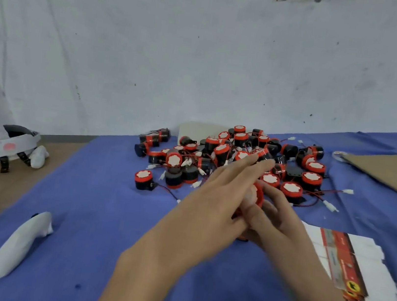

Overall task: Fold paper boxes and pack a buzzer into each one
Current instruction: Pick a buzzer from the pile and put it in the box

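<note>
A pile of black buzzers with red-and-white caps and thin wires lies on the blue cloth at the back middle. One buzzer is held between both hands in front of the pile. My right hand curls its fingers round it from below. My left hand lies over it with fingers stretched out toward the pile. A fanned stack of flat white-and-red paper boxes lies to the right of my hands. Motion blur hides the finger details.
A white wrapped controller lies on the cloth at the front left. A headset with grey straps rests on the brown table at the far left. A brown cardboard sheet lies at the back right, and a white wall stands behind.
</note>
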{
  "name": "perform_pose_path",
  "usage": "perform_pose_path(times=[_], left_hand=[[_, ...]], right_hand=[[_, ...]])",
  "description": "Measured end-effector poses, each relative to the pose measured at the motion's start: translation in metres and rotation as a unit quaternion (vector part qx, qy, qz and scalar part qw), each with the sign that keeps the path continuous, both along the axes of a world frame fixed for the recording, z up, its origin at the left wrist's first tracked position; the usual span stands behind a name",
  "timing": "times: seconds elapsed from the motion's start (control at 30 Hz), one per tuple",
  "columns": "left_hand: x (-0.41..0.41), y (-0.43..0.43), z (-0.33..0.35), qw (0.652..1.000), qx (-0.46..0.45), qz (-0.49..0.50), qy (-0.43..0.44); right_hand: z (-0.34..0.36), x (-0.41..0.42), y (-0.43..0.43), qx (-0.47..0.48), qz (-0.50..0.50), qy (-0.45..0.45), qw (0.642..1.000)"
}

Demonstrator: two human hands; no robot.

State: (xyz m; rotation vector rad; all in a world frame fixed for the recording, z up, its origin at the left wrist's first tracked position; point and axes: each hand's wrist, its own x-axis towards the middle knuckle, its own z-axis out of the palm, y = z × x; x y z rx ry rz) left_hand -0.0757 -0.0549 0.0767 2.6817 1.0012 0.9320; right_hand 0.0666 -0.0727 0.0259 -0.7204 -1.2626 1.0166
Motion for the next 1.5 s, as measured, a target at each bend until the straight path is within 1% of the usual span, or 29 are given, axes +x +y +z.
perform_pose_path(times=[0.07, 0.13, 0.17, 0.2, 0.23, 0.27, 0.3, 0.37, 0.4, 0.47, 0.5, 0.57, 0.63, 0.7, 0.77, 0.83, 0.93, 1.0, 1.07, 1.13, 1.2, 1.27, 1.37, 1.4, 1.5], left_hand=[[-0.001, 0.008, -0.006, 0.998, -0.039, 0.009, -0.047], [-0.007, 0.016, -0.012, 0.994, -0.064, 0.049, -0.069], [-0.010, 0.019, -0.014, 0.993, -0.070, 0.060, -0.069], [-0.011, 0.022, -0.014, 0.993, -0.067, 0.065, -0.068], [-0.012, 0.024, -0.014, 0.994, -0.057, 0.071, -0.064], [-0.014, 0.027, -0.014, 0.994, -0.039, 0.080, -0.060], [-0.015, 0.029, -0.013, 0.994, -0.016, 0.091, -0.052], [-0.016, 0.034, -0.011, 0.994, 0.021, 0.103, -0.032], [-0.017, 0.035, -0.010, 0.994, 0.033, 0.100, -0.015], [-0.015, 0.035, -0.010, 0.995, 0.041, 0.089, 0.013], [-0.014, 0.035, -0.011, 0.996, 0.033, 0.083, 0.013], [-0.017, 0.036, -0.013, 0.997, -0.010, 0.077, -0.018], [-0.024, 0.040, -0.015, 0.991, -0.059, 0.086, -0.078], [-0.032, 0.045, -0.016, 0.981, -0.090, 0.104, -0.140], [-0.035, 0.047, -0.019, 0.971, -0.100, 0.119, -0.181], [-0.033, 0.046, -0.023, 0.964, -0.107, 0.117, -0.215], [-0.015, 0.039, -0.034, 0.941, -0.146, 0.081, -0.293], [0.004, 0.029, -0.041, 0.912, -0.181, 0.066, -0.363], [0.022, 0.018, -0.047, 0.870, -0.239, 0.041, -0.430], [0.030, 0.013, -0.049, 0.829, -0.298, 0.008, -0.472], [0.027, 0.016, -0.047, 0.805, -0.327, -0.002, -0.495], [0.021, 0.020, -0.047, 0.804, -0.322, -0.003, -0.499], [0.010, 0.026, -0.045, 0.834, -0.278, -0.007, -0.477], [0.006, 0.029, -0.043, 0.838, -0.265, 0.000, -0.477], [-0.009, 0.042, -0.041, 0.827, -0.257, 0.067, -0.495]], right_hand=[[-0.002, 0.006, 0.005, -0.009, -0.011, 0.053, 0.998], [-0.006, 0.013, 0.013, -0.023, -0.026, 0.120, 0.992], [-0.008, 0.017, 0.016, -0.030, -0.037, 0.138, 0.989], [-0.010, 0.019, 0.018, -0.033, -0.051, 0.131, 0.990], [-0.011, 0.021, 0.019, -0.033, -0.067, 0.096, 0.993], [-0.013, 0.021, 0.019, -0.030, -0.081, 0.033, 0.996], [-0.013, 0.021, 0.018, -0.028, -0.084, -0.049, 0.995], [-0.015, 0.017, 0.017, -0.024, -0.058, -0.210, 0.976], [-0.018, 0.013, 0.018, -0.017, -0.051, -0.271, 0.961], [-0.023, 0.006, 0.022, -0.005, -0.063, -0.341, 0.938], [-0.023, 0.003, 0.023, -0.003, -0.069, -0.352, 0.933], [-0.025, 0.000, 0.025, 0.008, -0.070, -0.358, 0.931], [-0.027, -0.002, 0.026, 0.014, -0.061, -0.345, 0.936], [-0.027, -0.006, 0.027, -0.003, -0.043, -0.288, 0.957], [-0.024, -0.009, 0.030, -0.038, -0.045, -0.180, 0.982], [-0.021, -0.010, 0.034, -0.058, -0.078, -0.057, 0.994], [-0.020, -0.012, 0.040, -0.074, -0.109, 0.094, 0.987], [-0.022, -0.018, 0.039, -0.073, -0.138, 0.142, 0.977], [-0.024, -0.024, 0.037, -0.066, -0.179, 0.145, 0.971], [-0.025, -0.027, 0.036, -0.047, -0.194, 0.144, 0.969], [-0.023, -0.030, 0.034, -0.036, -0.192, 0.138, 0.971], [-0.022, -0.032, 0.034, -0.022, -0.188, 0.118, 0.975], [-0.022, -0.032, 0.034, -0.012, -0.168, 0.063, 0.984], [-0.023, -0.031, 0.033, -0.011, -0.159, 0.040, 0.986], [-0.027, -0.023, 0.031, -0.009, -0.162, -0.045, 0.986]])
